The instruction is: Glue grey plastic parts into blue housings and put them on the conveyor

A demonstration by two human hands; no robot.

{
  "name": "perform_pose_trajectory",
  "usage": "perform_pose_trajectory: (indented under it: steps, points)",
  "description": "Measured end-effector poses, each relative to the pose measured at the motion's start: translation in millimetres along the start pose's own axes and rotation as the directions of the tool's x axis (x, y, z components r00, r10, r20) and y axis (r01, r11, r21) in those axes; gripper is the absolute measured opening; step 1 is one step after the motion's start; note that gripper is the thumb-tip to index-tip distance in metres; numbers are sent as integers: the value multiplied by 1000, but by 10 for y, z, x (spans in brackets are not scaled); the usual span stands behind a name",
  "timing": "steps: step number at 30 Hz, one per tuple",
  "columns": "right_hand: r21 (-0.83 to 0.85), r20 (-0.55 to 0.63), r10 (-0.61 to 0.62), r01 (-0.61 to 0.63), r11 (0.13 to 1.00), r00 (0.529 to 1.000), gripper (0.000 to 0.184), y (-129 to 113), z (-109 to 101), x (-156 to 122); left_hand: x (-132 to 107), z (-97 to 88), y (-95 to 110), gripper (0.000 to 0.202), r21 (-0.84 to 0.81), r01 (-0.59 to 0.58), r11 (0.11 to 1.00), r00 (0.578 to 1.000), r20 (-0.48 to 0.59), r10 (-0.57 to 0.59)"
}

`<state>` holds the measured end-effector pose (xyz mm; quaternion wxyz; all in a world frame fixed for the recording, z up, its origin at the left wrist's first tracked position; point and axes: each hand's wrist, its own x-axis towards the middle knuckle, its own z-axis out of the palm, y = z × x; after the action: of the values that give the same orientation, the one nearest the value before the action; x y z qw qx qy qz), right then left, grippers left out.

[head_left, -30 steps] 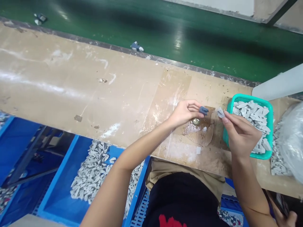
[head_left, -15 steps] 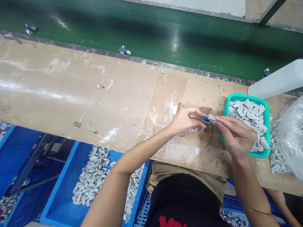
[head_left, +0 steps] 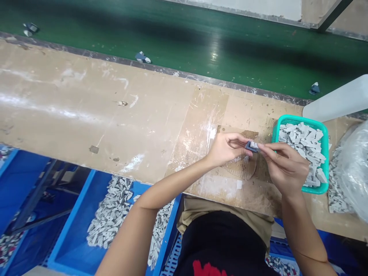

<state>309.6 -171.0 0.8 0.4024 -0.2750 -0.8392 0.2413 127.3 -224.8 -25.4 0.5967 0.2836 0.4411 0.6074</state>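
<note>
My left hand (head_left: 228, 148) pinches a small dark blue plastic part (head_left: 249, 147) between thumb and fingertips. Against it, my right hand (head_left: 287, 163) holds a light grey plastic piece (head_left: 254, 144) in a pinch. The grey piece sits at least partly within the outline of the blue part; how deep it goes I cannot tell. Both hands are above a worn cardboard patch (head_left: 240, 168) on the bench. Close to my right hand stands a green basket (head_left: 324, 165) filled with similar light grey pieces (head_left: 301, 140).
A clear plastic bag (head_left: 352, 168) of grey pieces lies to the right, below a white container (head_left: 336, 97). Beyond the bench (head_left: 143, 115) runs a green belt (head_left: 172, 34) carrying several blue-and-grey assemblies (head_left: 143, 57). Blue bins (head_left: 69, 234) with grey pieces are at lower left.
My right hand has brought the grey piece left, into the blue part. Assemblies on the green belt have shifted slightly left.
</note>
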Motion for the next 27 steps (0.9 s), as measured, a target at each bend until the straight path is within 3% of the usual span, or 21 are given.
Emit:
perform_pose_trajectory:
  steps: [5,13,17,27]
  points:
    - [-10,16,74,-74,997,997,34,-25,28,-4,-73,48,-54,21,91,-81,993,994,-61,87]
    - [-38,13,68,-68,997,998,36,-62,103,16,-87,97,-69,24,110,-68,992,982,-166,86]
    - [-19,13,51,-51,999,999,39,-57,136,-8,-80,90,-19,30,137,-80,987,981,-165,102]
    - [-89,25,20,-18,996,999,52,-53,196,-57,-32,38,-60,23,211,-72,975,983,-151,105]
